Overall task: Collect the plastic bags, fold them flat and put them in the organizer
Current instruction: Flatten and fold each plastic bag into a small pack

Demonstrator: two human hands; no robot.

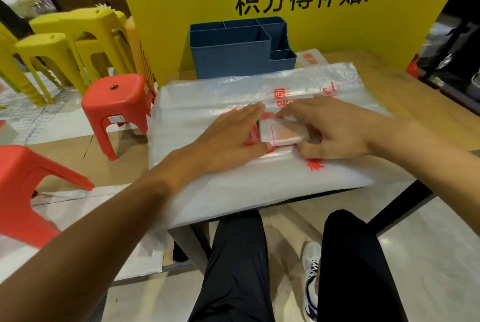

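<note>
A small folded plastic bag [281, 131], white with red print, lies on top of a stack of flat plastic bags [259, 173] that covers most of the wooden table [405, 93]. Taking this folded bag as the landmark: the left hand [233, 137] lies flat just to its left, fingers straight and together, pressing down on the stack with the thumb tip touching the folded bag's near left corner. The right hand [330, 131] sits on its right side, fingers curled over the far edge and thumb against the near edge, so it grips the folded bag; the fingertips blur into the plastic and how firmly they hold is hard to tell. The right part of the folded bag is hidden under that hand.

Beyond the folded bag, at the far edge of the table, stands the blue organizer [233, 59], divided into several compartments that look empty from here, though their floors are mostly out of sight. Behind it rises a yellow board [298, 23] with black characters. The red print on the stack is partly covered by both hands and cannot be read whole. A further bag [311, 58] peeks out to the right of the organizer, mostly covered.

Left of the folded bag, off the table, stand 2 red stools [117, 106], the nearer one cut off by the frame edge, and farther back several yellow stools [72, 44].
</note>
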